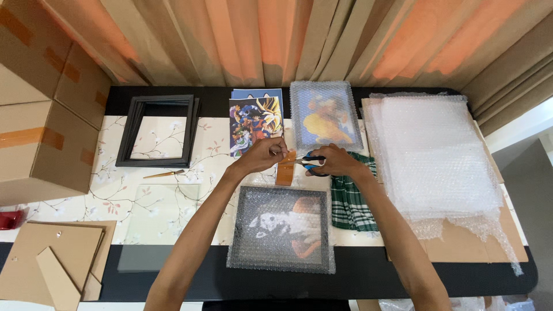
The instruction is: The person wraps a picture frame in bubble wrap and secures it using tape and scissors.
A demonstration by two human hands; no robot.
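My left hand (pixel 265 154) pinches the top of a strip of brown tape (pixel 286 171) that hangs down over the table. My right hand (pixel 334 162) grips blue-handled scissors (pixel 311 163), blades pointing left at the tape. Just below both hands lies a picture frame wrapped in bubble wrap (pixel 281 229), flat near the front edge. A second bubble-wrapped picture (pixel 325 116) lies beyond my hands, beside a stack of colourful cartoon prints (pixel 253 121).
Empty black frames (pixel 158 131) are stacked at the back left, with a glass pane (pixel 161 222) in front. Cardboard boxes (pixel 43 103) stand at left, cardboard backings (pixel 55 262) at front left. A bubble wrap pile (pixel 435 155) fills the right. A green checked cloth (pixel 348 201) lies nearby.
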